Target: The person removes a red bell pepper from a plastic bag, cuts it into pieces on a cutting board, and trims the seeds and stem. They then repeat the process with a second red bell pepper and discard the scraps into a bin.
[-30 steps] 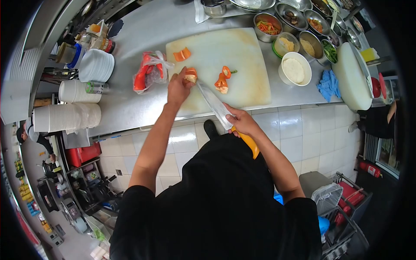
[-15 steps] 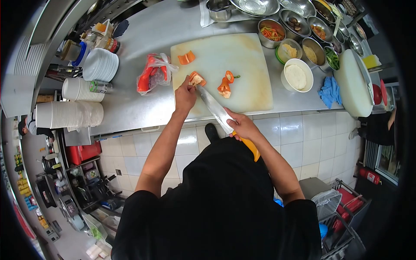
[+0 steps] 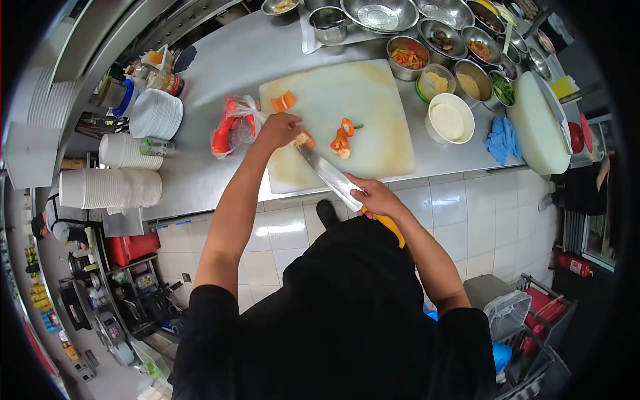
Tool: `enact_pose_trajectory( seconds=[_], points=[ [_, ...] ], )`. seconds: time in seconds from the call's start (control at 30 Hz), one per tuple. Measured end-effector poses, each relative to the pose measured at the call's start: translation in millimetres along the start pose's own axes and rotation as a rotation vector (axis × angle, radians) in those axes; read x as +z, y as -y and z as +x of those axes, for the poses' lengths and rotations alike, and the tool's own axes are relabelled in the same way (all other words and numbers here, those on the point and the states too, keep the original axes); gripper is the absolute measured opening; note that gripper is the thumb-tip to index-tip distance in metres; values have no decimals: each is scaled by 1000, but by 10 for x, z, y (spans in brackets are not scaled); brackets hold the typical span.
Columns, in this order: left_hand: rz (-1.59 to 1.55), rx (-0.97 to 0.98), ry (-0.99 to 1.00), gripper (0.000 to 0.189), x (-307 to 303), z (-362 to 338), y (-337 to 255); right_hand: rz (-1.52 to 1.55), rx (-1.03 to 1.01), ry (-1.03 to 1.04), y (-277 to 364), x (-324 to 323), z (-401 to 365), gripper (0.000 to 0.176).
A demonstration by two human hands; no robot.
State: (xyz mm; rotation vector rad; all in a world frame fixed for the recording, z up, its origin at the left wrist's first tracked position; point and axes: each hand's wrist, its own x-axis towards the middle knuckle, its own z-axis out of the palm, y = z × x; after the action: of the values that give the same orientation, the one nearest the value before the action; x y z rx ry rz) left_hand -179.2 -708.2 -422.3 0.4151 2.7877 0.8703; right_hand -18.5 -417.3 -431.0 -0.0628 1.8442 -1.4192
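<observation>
My right hand point(image 3: 375, 197) is wrapped round a large knife point(image 3: 329, 176) with a yellow handle, its blade slanting up to the left over the near edge of the white cutting board point(image 3: 373, 87). The blade's tip meets an orange-red pepper piece point(image 3: 304, 139). Over that piece is my left hand point(image 3: 279, 129), fingers bent; its fingertips are partly hidden, so its hold is unclear. Another pepper piece point(image 3: 283, 101) lies at the board's upper left. Right of the knife lie pepper parts with a green stem point(image 3: 343, 141). Beside the board's left edge is a plastic bag of red peppers point(image 3: 235, 125).
Stacked white plates point(image 3: 156, 114) and bowls point(image 3: 111, 188) stand at the left. Metal bowls of food point(image 3: 408, 57), a white tub point(image 3: 450, 119) and a blue cloth point(image 3: 503, 141) are at the right. A person point(image 3: 61, 220) is at far left, another point(image 3: 585, 190) at far right.
My left hand has moved up and left from beside the pepper piece to above it. The knife stays in my right hand, its tip still at the piece. The camera view has shifted slightly.
</observation>
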Motion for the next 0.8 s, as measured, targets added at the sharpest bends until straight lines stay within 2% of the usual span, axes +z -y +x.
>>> enact_pose_trajectory(
  seconds=[0.03, 0.1, 0.13, 0.27, 0.33, 0.37, 0.43, 0.5, 0.57, 0.6, 0.7, 0.73, 0.8],
  points=[
    [5, 4, -5, 29, 15, 29, 38, 25, 5, 9, 17, -18, 9, 53],
    [185, -108, 125, 21, 68, 187, -13, 50, 3, 13, 22, -33, -18, 53],
    [165, -111, 50, 17, 108, 161, -40, 68, 11, 39, 2, -19, -55, 53],
    [145, -185, -21, 18, 177, 74, -100, 175, 17, 35, -92, 40, -190, 54],
    [11, -231, -197, 20, 278, 34, -63, 127, 29, 86, -179, 22, -228, 53],
    [11, -231, -201, 20, 338, 12, -50, 100, 34, 112, -208, 35, -236, 53],
    [-226, -239, -397, 20, 418, -31, -154, 87, -13, 93, -178, 73, -280, 53],
    [-237, -258, -424, 23, 465, -100, -189, 74, 56, 77, -120, 47, -353, 54],
    [-337, -125, -630, 24, 535, -157, -186, 16, 35, 66, -102, 30, -428, 54],
    [-256, -47, -745, 23, 537, -212, -311, 8, 29, 23, -96, 50, -464, 53],
    [-224, -7, -714, 23, 679, -309, -230, -86, 29, -34, 17, 65, -518, 52],
    [-339, -40, -747, 22, 682, -302, -254, -129, 1, -59, 55, 70, -530, 51],
    [-345, -45, -815, 21, 648, -310, -305, -177, -26, -77, 50, 95, -547, 51]
  ],
)
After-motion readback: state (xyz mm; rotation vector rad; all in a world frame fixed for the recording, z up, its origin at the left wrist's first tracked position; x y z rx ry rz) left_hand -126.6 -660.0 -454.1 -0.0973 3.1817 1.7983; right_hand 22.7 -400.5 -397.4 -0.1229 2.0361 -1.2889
